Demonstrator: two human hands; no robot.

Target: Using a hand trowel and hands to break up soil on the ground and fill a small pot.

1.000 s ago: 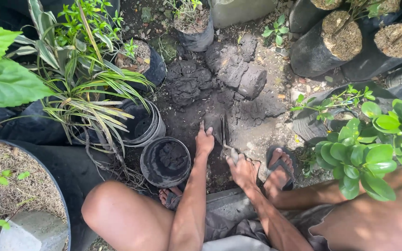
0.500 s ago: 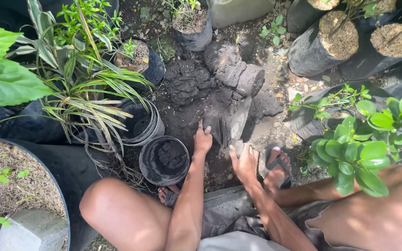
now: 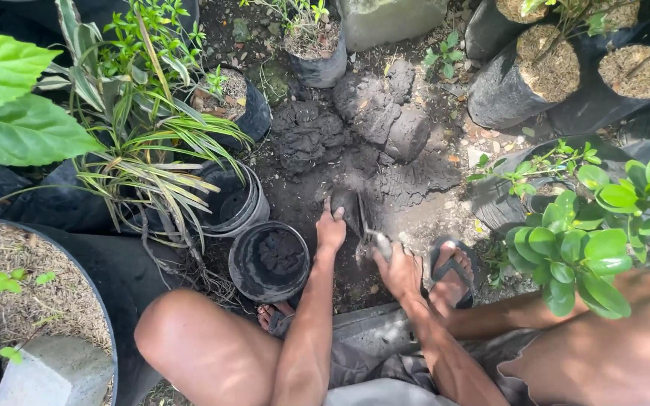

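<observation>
On crumbly dark soil [image 3: 302,192], right hand [image 3: 399,272] grips a metal trowel [image 3: 361,218].

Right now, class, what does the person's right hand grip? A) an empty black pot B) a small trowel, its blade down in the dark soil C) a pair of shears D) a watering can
B: the right hand grips the handle of a small trowel whose blade stands in the dark soil, beside the left hand pressed on that soil.
</observation>
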